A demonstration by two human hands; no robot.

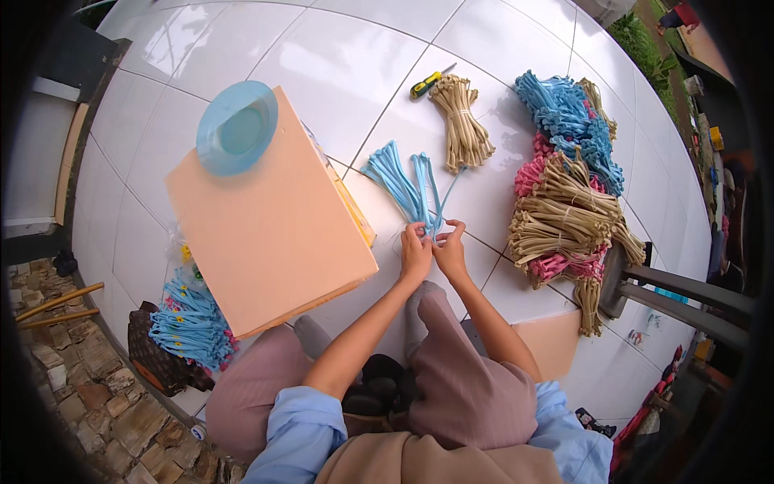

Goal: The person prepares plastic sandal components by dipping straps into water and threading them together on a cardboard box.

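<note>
from the head camera i see my left hand (415, 252) and right hand (451, 248) side by side, touching, both pinched shut on the near end of a bundle of light blue straps (403, 181). the fingers of each hand are curled together on the gathered ends; a thin blue strand runs up from between them. the bundle fans out away from me across the white tiled floor (339, 64).

taking that blue bundle as my landmark: just left of it lies a peach-coloured board (266, 234), with a blue plastic plate (236, 127) on its far corner. beyond the bundle, a little to the right, sits a tied bunch of beige straps (463, 121), and a screwdriver with a green and yellow handle (427, 83) lies touching or just beside that bunch's far end. well to the right of the bundle is a big heap of blue, pink and beige straps (568, 194). far to the left and nearer me, past the board, another pile of blue straps (189, 323) rests at the floor's edge.
</note>
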